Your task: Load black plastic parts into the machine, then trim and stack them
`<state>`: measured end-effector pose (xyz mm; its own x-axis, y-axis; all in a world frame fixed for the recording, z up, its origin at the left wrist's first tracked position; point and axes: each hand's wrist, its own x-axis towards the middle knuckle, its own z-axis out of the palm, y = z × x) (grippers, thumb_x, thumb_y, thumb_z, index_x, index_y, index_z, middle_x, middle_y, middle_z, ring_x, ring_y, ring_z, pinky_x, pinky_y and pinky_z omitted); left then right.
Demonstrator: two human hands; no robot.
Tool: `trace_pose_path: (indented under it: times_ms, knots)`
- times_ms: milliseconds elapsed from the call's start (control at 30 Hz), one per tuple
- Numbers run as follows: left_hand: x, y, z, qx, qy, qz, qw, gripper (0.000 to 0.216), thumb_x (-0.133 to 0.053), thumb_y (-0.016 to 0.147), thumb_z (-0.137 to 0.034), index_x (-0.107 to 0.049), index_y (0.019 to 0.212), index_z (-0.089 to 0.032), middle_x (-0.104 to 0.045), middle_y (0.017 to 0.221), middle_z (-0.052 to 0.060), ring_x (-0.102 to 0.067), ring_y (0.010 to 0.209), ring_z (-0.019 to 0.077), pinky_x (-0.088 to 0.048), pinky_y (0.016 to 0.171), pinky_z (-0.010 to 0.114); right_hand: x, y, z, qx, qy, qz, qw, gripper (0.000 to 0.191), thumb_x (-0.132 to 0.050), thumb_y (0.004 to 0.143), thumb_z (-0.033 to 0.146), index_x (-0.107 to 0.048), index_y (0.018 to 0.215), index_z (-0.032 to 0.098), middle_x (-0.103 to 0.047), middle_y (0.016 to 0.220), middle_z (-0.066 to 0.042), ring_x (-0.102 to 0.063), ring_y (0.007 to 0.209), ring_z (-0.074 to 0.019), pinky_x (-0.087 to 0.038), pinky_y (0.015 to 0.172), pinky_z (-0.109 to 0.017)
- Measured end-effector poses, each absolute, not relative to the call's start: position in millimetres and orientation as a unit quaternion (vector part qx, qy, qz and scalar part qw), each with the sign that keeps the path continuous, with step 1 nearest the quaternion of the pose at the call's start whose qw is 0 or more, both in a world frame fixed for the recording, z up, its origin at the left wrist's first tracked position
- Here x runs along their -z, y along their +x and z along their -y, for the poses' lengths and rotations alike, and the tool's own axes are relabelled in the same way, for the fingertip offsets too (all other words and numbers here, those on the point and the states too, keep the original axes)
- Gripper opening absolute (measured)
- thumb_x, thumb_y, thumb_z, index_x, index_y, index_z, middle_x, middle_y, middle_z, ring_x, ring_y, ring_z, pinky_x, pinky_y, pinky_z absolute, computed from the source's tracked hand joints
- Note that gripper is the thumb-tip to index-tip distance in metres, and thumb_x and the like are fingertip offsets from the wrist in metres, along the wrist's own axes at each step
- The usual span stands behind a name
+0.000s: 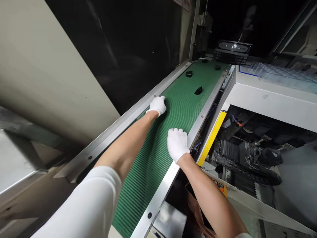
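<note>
Both my hands wear white gloves and rest on a green ribbed conveyor belt (148, 155). My left hand (158, 104) lies near the belt's left metal rail with its fingers curled under into a loose fist; nothing shows in it. My right hand (176, 143) sits by the right rail, knuckles up and fingers folded under, and whether it holds anything is hidden. Further up the belt lie small black parts: one (198, 90) nearest my hands, another (189, 73) beyond it, and others at the far end (217, 67).
Metal side rails (119, 124) border the belt. To the right, a white machine housing (272, 99) with a yellow strip (211, 137) stands over an open bay of dark machinery (247, 155). Clear plastic trays (284, 74) lie on top. A beige panel (44, 76) rises at left.
</note>
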<state>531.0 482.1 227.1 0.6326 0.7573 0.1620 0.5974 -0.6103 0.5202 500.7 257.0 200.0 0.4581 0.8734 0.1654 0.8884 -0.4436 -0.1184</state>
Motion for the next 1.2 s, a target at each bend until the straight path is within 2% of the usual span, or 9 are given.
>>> trace_pose_path:
  times_ms: [100,200,333,433,567,667,800,1033,1200]
  knots:
    - [-217.2,477.6,-432.2,-0.336,0.717,-0.335,0.511,0.06,-0.058,0.067,0.003,-0.059,0.126,-0.01,-0.069,0.12,0.016,-0.065,0.118,0.0263,-0.048,0.111,0.049,-202.7,509.7,-257.7,0.03,-0.83,0.541,0.131,0.028,-0.041,0.094,0.005,-0.067,0.103,0.012,-0.07,0.104,-0.019,-0.066,0.101,-0.0304,-0.055,0.083,-0.042]
    - [-207.0,393.0,-353.1,-0.411,0.487,-0.242,0.732,0.055,-0.063,0.061,0.002,-0.06,0.113,-0.016,-0.069,0.115,0.008,-0.068,0.114,0.021,-0.048,0.114,0.045,-209.6,521.5,-255.3,-0.023,-0.776,0.566,0.277,0.029,-0.049,0.084,0.004,-0.067,0.105,0.016,-0.07,0.111,-0.015,-0.065,0.109,-0.0273,-0.053,0.098,-0.042]
    - [-207.3,278.5,-237.0,-0.442,0.314,-0.265,0.797,0.052,-0.078,0.065,-0.006,-0.063,0.111,-0.023,-0.067,0.126,0.003,-0.068,0.12,0.0209,-0.049,0.114,0.042,-217.0,493.1,-227.3,-0.26,-0.603,0.496,0.568,0.037,-0.053,0.076,0.012,-0.059,0.112,0.019,-0.072,0.117,-0.009,-0.068,0.115,-0.023,-0.051,0.11,-0.046]
    - [-214.4,220.2,-168.2,-0.466,0.268,-0.283,0.795,0.054,-0.087,0.067,-0.015,-0.064,0.114,-0.026,-0.066,0.133,0.003,-0.067,0.123,0.0242,-0.051,0.113,0.045,-214.6,424.4,-170.9,-0.448,-0.446,0.424,0.649,0.039,-0.058,0.077,0.018,-0.056,0.115,0.026,-0.07,0.125,-0.007,-0.066,0.124,-0.0256,-0.052,0.111,-0.053]
    - [-217.2,171.3,-103.5,-0.494,0.271,-0.299,0.77,0.052,-0.094,0.067,-0.025,-0.067,0.112,-0.027,-0.07,0.126,0.004,-0.068,0.119,0.0246,-0.052,0.11,0.044,-204.7,327.4,-81.0,-0.537,-0.421,0.344,0.645,0.024,-0.068,0.084,0.027,-0.06,0.106,0.03,-0.074,0.114,-0.003,-0.071,0.113,-0.023,-0.054,0.109,-0.05]
    - [-210.9,145.8,-65.0,-0.506,0.277,-0.324,0.75,0.049,-0.095,0.068,-0.027,-0.069,0.11,-0.027,-0.073,0.122,0.003,-0.068,0.117,0.0232,-0.053,0.108,0.041,-200.2,288.3,-41.8,-0.545,-0.453,0.344,0.616,0.03,-0.078,0.081,0.032,-0.061,0.105,0.031,-0.075,0.112,-0.002,-0.072,0.11,-0.0234,-0.055,0.108,-0.051]
    - [-199.1,124.4,-26.5,-0.535,0.261,-0.352,0.722,0.051,-0.094,0.069,-0.028,-0.07,0.113,-0.025,-0.071,0.126,0.006,-0.066,0.123,0.0274,-0.052,0.109,0.044,-200.4,271.7,-22.7,-0.564,-0.465,0.36,0.58,0.04,-0.087,0.074,0.032,-0.062,0.105,0.029,-0.075,0.111,-0.004,-0.072,0.109,-0.0259,-0.058,0.104,-0.052]
    - [-192.7,105.5,3.9,-0.574,0.241,-0.365,0.692,0.047,-0.093,0.071,-0.026,-0.069,0.112,-0.023,-0.073,0.123,0.006,-0.068,0.119,0.0259,-0.054,0.106,0.042,-195.1,251.4,-0.9,-0.571,-0.448,0.397,0.563,0.036,-0.085,0.081,0.027,-0.067,0.111,0.029,-0.075,0.114,-0.004,-0.072,0.111,-0.024,-0.06,0.103,-0.05]
    - [-194.4,95.7,10.4,-0.582,0.295,-0.38,0.656,0.045,-0.089,0.073,-0.015,-0.07,0.113,-0.023,-0.074,0.127,0.006,-0.068,0.122,0.0251,-0.053,0.108,0.041,-203.9,247.4,4.5,-0.468,-0.483,0.512,0.534,0.038,-0.08,0.081,0.012,-0.069,0.115,0.026,-0.076,0.117,-0.004,-0.072,0.113,-0.0227,-0.06,0.104,-0.044]
